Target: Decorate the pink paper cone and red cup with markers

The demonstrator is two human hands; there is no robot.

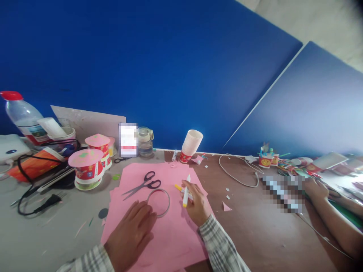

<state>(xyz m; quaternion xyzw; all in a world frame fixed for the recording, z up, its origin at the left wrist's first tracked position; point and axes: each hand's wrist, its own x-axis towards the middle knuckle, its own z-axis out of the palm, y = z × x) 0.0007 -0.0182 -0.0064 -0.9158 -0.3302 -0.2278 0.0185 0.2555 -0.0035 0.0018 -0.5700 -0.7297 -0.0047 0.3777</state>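
Observation:
My left hand (133, 230) lies flat with fingers stretched out on a stack of pink paper (170, 241). Its fingertips reach the near-left edge of a thin grey ring (169, 204) on the sheet. My right hand (197, 204), fingers closed, grips a white marker (186, 190) with a yellow end pointing down. A second slim piece, yellow-tipped (178, 187) and white, crosses behind that marker at the same fingers; whether it is held or lying on the paper I cannot tell. Black-handled scissors (143, 185) rest, blades apart, beyond my left hand.
At left stand paper-cup models with pink tops (86, 158), a bottle (28, 121) and a black cable (19, 196). A glass jar (145, 143) and stacked paper cups (191, 143) stand behind the paper. Rightward lie a white cord (235, 181), paper scraps (226, 206) and another person's arm (334, 215).

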